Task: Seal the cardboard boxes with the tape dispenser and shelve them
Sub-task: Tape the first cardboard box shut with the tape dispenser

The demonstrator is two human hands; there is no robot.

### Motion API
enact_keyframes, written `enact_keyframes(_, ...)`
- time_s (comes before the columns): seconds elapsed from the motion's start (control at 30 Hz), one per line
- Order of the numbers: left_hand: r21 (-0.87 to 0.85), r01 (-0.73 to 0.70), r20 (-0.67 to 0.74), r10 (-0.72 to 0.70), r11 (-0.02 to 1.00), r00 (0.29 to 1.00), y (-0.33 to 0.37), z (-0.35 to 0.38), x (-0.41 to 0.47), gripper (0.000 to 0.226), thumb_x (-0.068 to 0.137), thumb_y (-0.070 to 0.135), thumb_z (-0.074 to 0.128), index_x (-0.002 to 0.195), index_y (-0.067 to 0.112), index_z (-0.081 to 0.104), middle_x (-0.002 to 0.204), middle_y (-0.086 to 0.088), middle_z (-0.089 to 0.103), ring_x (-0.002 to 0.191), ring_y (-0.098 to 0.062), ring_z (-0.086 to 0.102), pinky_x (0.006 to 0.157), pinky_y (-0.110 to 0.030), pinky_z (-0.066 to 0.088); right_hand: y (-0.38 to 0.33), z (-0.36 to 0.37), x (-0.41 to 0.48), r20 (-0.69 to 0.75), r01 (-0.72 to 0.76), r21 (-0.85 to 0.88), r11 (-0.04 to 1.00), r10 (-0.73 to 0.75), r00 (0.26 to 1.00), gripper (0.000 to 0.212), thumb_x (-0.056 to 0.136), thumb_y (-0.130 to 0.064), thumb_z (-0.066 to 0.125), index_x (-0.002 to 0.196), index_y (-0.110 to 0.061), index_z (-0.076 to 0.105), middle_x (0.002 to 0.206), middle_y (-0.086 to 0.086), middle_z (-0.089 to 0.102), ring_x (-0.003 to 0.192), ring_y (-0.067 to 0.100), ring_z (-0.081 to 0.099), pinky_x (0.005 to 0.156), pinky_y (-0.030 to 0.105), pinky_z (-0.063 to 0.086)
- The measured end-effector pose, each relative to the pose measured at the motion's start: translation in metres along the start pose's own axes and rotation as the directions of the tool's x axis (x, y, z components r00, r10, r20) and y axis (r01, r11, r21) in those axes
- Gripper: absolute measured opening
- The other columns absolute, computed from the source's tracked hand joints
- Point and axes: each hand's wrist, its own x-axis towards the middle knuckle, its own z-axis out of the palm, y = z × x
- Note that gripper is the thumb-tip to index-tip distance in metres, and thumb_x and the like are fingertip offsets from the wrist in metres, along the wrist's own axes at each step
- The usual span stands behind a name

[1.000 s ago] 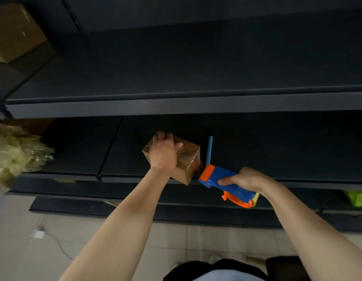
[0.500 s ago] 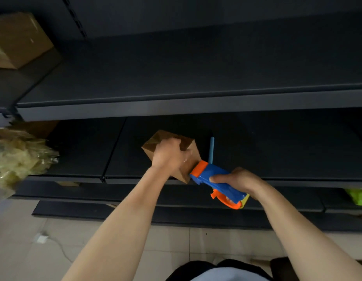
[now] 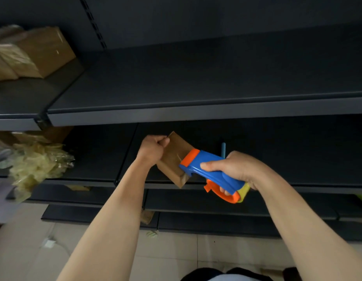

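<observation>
Small brown box (image 3: 176, 159) tilted, left hand (image 3: 152, 150) gripping; right hand (image 3: 235, 169) gripping blue-orange dispenser (image 3: 208, 169) against it.

cardboard box (image 3: 174, 157) between left hand (image 3: 152, 149) and tape dispenser (image 3: 208, 171), before shelf (image 3: 84, 180); stacked boxes (image 3: 32, 53) upper left

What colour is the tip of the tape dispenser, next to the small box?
Orange, on the blue tape dispenser body. Best in the head view.
</observation>
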Motion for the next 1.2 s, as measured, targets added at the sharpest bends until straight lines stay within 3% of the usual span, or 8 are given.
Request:
enact_keyframes(0.13, 0.319, -0.015, -0.028, 0.025, 0.948, 0.999, -0.014, 0.009, 0.004, 0.056, 0.093, 0.058, 0.038, 0.131, 0.018, 0.046, 0.120, -0.006, 0.058, 0.103, -0.023, 0.057, 0.078, -0.032, 0.045, -0.013, 0.014, 0.007, -0.019, 0.026, -0.005, 1.000, -0.026, 0.999, 0.049, 0.077, -0.055, 0.069, 0.086, -0.007, 0.067, 0.062, 0.003, 0.072, 0.055, 0.015, 0.070, 0.050, 0.023, 0.054)
enact_keyframes(0.33, 0.416, -0.040, 0.046, 0.023, 0.909, 0.999, -0.011, 0.008, 0.019, 0.061, 0.088, 0.068, 0.034, 0.118, 0.017, 0.047, 0.113, -0.008, 0.058, 0.104, -0.027, 0.056, 0.091, -0.047, 0.046, -0.014, 0.020, 0.015, -0.104, 0.039, -0.011, 0.999, -0.039, 0.994, 0.055, 0.075, -0.060, 0.068, 0.089, -0.007, 0.067, 0.072, 0.007, 0.074, 0.067, 0.020, 0.072, 0.074, 0.035, 0.060)
enact_keyframes(0.53, 0.455, -0.088, 0.105, 0.045, 0.886, 0.993, -0.007, 0.006, 0.029, 0.056, 0.087, 0.071, 0.033, 0.105, 0.020, 0.050, 0.100, -0.005, 0.057, 0.096, -0.024, 0.057, 0.091, -0.047, 0.045, 0.041, 0.009, -0.014, -0.009, -0.103, 0.023, 0.994, 0.103, 0.995, 0.071, 0.049, -0.073, 0.070, 0.085, -0.011, 0.074, 0.072, 0.001, 0.075, 0.064, 0.016, 0.071, 0.065, 0.027, 0.052)
enact_keyframes(0.63, 0.495, -0.085, 0.101, 0.040, 0.865, 0.994, -0.007, 0.006, 0.030, 0.066, 0.086, 0.072, 0.033, 0.122, 0.019, 0.046, 0.122, -0.011, 0.053, 0.117, -0.033, 0.049, 0.098, -0.052, 0.039, 0.059, 0.020, -0.010, -0.046, -0.183, 0.027, 0.983, 0.185, 0.982, 0.072, 0.045, -0.074, 0.072, 0.082, -0.012, 0.074, 0.067, 0.000, 0.073, 0.056, 0.013, 0.067, 0.057, 0.023, 0.046)
enact_keyframes(0.7, 0.521, -0.110, -0.021, 0.142, 0.847, 0.990, -0.007, 0.008, 0.025, 0.068, 0.086, 0.067, 0.043, 0.132, 0.017, 0.038, 0.134, -0.013, 0.043, 0.125, -0.035, 0.039, 0.100, -0.051, 0.036, 0.058, 0.034, 0.010, -0.093, -0.181, 0.057, 0.982, 0.186, 0.978, 0.057, 0.061, -0.066, 0.075, 0.080, -0.013, 0.070, 0.059, -0.003, 0.070, 0.052, 0.012, 0.063, 0.053, 0.023, 0.042)
enact_keyframes(0.83, 0.613, -0.309, -0.129, 0.477, 0.727, 0.869, -0.008, 0.018, 0.007, 0.039, 0.090, 0.054, 0.046, 0.102, 0.017, 0.054, 0.111, -0.005, 0.053, 0.109, -0.025, 0.048, 0.079, -0.033, 0.041, 0.044, 0.049, 0.043, -0.106, -0.146, 0.061, 0.987, 0.152, 0.983, 0.051, 0.069, -0.061, 0.073, 0.088, -0.015, 0.063, 0.071, 0.000, 0.068, 0.061, 0.013, 0.063, 0.052, 0.023, 0.041)
enact_keyframes(1.0, 0.670, -0.243, -0.003, 0.330, 0.702, 0.944, -0.004, 0.021, -0.009, 0.085, 0.068, 0.081, 0.049, 0.126, 0.018, 0.050, 0.129, -0.005, 0.043, 0.119, -0.025, 0.040, 0.083, -0.035, 0.045, 0.046, 0.049, 0.049, -0.081, -0.130, 0.089, 0.987, 0.138, 0.987, 0.049, 0.069, -0.057, 0.074, 0.090, -0.014, 0.061, 0.063, -0.001, 0.070, 0.056, 0.013, 0.067, 0.046, 0.021, 0.047)
enact_keyframes(1.2, 0.610, -0.275, 0.032, 0.325, 0.743, 0.945, -0.002, 0.019, -0.024, 0.064, 0.086, 0.054, 0.057, 0.138, 0.019, 0.045, 0.140, -0.005, 0.046, 0.120, -0.022, 0.050, 0.088, -0.030, 0.044, 0.046, 0.051, 0.046, -0.105, -0.103, 0.084, 0.991, 0.111, 0.988, 0.054, 0.068, -0.059, 0.074, 0.093, -0.013, 0.063, 0.078, 0.004, 0.070, 0.069, 0.018, 0.067, 0.059, 0.026, 0.049)
